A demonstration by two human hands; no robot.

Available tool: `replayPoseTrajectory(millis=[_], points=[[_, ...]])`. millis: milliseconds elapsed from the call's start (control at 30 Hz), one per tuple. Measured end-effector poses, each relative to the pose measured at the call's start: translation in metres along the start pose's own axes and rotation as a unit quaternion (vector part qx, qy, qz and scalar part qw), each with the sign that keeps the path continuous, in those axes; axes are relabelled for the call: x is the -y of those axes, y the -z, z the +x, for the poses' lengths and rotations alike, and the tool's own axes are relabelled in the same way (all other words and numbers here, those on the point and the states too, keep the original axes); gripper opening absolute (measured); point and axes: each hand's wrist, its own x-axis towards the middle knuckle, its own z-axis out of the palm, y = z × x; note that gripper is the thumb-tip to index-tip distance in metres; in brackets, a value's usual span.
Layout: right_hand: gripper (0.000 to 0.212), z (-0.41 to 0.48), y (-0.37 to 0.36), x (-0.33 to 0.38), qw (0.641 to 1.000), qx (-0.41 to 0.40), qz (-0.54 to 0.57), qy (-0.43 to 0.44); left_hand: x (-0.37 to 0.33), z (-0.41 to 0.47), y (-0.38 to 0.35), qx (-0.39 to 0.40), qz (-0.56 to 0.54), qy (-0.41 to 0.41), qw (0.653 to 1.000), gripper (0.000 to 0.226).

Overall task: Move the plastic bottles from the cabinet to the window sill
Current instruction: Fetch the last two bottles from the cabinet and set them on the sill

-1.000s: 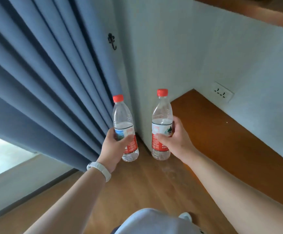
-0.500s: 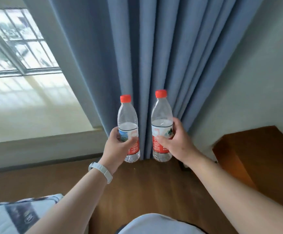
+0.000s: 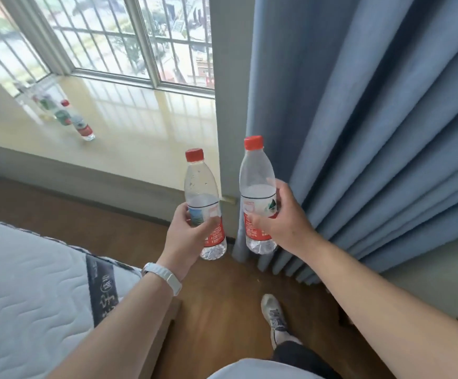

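- The person is holding two clear plastic bottles upright in the air, one in each hand, both with red caps and red-and-white labels, each only partly filled with water.
- The left hand [image 3: 188, 236] is wrapping its fingers and thumb tightly around the label of the left clear plastic bottle [image 3: 203, 203]; a white watch strap [image 3: 165, 277] is sitting on that wrist.
- The right hand [image 3: 285, 222] is clasping the lower half of the right clear plastic bottle [image 3: 256, 192], fingers curled shut around it.
- The two held bottles are hanging side by side, apart from each other, in front of the pleated blue curtain [image 3: 372, 132] and near the edge of the glossy cream window sill [image 3: 140, 127].
- On that sill, over in the far left corner, a short row of bottles [image 3: 66, 117] is standing; I am counting about four, but the farthest are too blurred to be sure.
- One white quilted mattress [image 3: 25, 291] is lying at the left, and one grey sneaker [image 3: 274, 313] is showing on the wooden floor [image 3: 222, 318].
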Motion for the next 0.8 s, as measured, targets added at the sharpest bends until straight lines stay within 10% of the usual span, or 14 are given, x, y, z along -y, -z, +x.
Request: replayPoseTrajectory(millis=[800], points=[[0.070, 0.203, -0.039, 0.043, 0.944, 0.303, 0.090, 0.098, -0.062, 0.055, 0.034, -0.317, 0.007, -0.020, 0.948, 0.061]])
